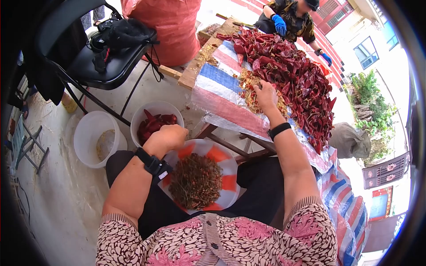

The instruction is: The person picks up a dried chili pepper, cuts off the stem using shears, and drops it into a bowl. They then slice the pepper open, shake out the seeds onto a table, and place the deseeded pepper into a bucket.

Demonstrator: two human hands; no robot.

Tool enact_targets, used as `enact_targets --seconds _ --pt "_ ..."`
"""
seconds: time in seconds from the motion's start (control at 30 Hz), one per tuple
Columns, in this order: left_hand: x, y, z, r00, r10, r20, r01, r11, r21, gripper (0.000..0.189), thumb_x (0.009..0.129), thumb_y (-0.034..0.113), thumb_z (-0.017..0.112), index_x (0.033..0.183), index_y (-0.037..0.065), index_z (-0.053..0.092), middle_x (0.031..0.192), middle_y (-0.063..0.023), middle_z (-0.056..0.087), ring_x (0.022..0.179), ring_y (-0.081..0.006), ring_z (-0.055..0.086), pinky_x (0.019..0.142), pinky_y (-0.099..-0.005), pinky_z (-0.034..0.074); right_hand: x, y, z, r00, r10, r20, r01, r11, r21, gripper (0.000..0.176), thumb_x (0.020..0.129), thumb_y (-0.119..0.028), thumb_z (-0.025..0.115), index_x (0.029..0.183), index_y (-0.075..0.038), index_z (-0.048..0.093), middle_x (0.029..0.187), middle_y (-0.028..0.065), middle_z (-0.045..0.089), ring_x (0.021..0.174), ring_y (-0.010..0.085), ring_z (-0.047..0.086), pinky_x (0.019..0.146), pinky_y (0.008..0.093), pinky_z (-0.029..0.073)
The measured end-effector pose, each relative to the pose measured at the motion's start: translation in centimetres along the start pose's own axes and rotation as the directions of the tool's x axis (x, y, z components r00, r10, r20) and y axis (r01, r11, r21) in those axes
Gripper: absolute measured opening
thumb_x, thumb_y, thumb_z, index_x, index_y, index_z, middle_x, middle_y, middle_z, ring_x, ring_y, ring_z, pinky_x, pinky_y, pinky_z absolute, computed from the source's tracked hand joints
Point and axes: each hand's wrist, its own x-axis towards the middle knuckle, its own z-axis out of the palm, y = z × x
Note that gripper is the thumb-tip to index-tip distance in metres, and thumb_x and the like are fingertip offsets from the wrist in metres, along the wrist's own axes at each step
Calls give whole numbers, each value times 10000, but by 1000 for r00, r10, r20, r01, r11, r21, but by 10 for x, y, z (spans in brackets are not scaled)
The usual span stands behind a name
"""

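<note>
My left hand [173,135] is closed above the near rim of a white bucket [133,116] with dark red dried chillies [153,125] inside. Its fingertips are turned away, so what they hold, if anything, is hidden. Below it, a basin with red and white patches [229,166] holds a heap of chilli stems and scraps [195,182]. My right hand [267,96] reaches over the table, thumb apart from the fingers, nothing visibly gripped. It touches the yellowish seeds and chilli bits [251,91] at the edge of a large dried chilli pile [295,73].
A striped plastic sheet [217,95] covers part of the wooden table [194,71]. Another empty-looking white bucket [84,139] stands left, near a black folding chair [100,66]. Behind it is a full red sack [164,31]. A person in blue gloves [279,24] sits across the table.
</note>
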Motion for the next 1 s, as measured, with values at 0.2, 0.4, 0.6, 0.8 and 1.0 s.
enact_targets --seconds 0.2,0.4,0.6,0.8,1.0 --pt "0 2 -1 1000 11 15 -11 1000 8 325 771 134 554 1075 49 635 1002 -202 656 959 -353 627 832 -453 494 -2 -3 -8 989 -52 138 31 988 153 277 843 -320 617 1017 -106 646 1049 152 630 970 343 600 799 441 464" --pt "-1 7 -6 1000 12 27 -13 999 36 302 773 135 556 1047 33 633 995 -203 657 961 -355 626 835 -447 493 5 14 14 993 20 -115 -2 987 159 245 837 -310 626 984 -115 641 963 143 641 930 356 603 770 449 458" --pt "-1 5 -5 1000 11 27 -11 1000 18 295 780 134 555 1047 33 630 1000 -199 656 964 -353 626 832 -441 495 -3 16 3 980 146 135 -188 451 872 103 898 -108 584 938 -15 602 752 36 623 488 65 470 447 238 387" --pt "4 4 2 997 0 71 -4 999 47 290 798 162 562 1052 40 629 1018 -190 653 964 -350 626 829 -443 497 -55 -68 -23 979 -18 203 -171 471 865 117 884 -117 603 941 -16 619 790 43 653 518 70 488 474 243 414" --pt "4 4 8 997 37 62 -39 999 28 287 811 178 558 1055 46 629 1015 -179 655 958 -350 628 829 -443 498 -66 -105 17 935 -355 9 236 641 731 173 849 -148 613 969 -35 667 818 122 644 767 202 597 732 333 476"
